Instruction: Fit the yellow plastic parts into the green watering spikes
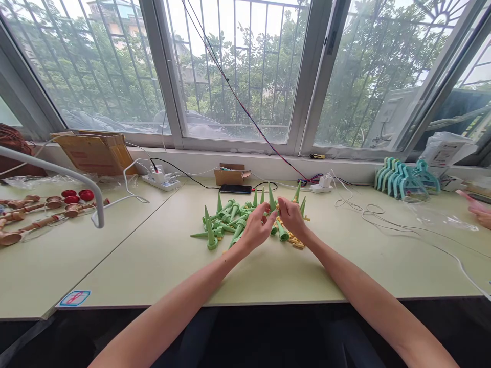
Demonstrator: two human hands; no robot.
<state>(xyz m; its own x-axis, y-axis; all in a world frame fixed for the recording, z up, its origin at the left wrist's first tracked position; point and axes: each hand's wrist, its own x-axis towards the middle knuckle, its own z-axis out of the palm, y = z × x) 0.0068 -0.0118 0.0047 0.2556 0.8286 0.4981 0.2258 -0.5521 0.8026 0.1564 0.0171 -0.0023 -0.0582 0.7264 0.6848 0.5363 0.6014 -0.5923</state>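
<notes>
A heap of green cone-shaped plastic spikes [230,219] lies on the pale green table [268,271], some upright, some on their sides. Small yellow pieces [295,241] lie beside them at the right. My left hand [258,226] and my right hand [291,217] meet just above the heap, fingertips pinched together around a small green part that I cannot make out clearly. Both hands are closed in a pinch.
A black phone [235,189] and a small cardboard box [231,175] lie behind the heap. A power strip [161,180] and cables run along the window sill. Wooden toys with red balls [72,196] lie left, teal plastic items [402,179] right. Another person's hand [479,212] shows at the far right.
</notes>
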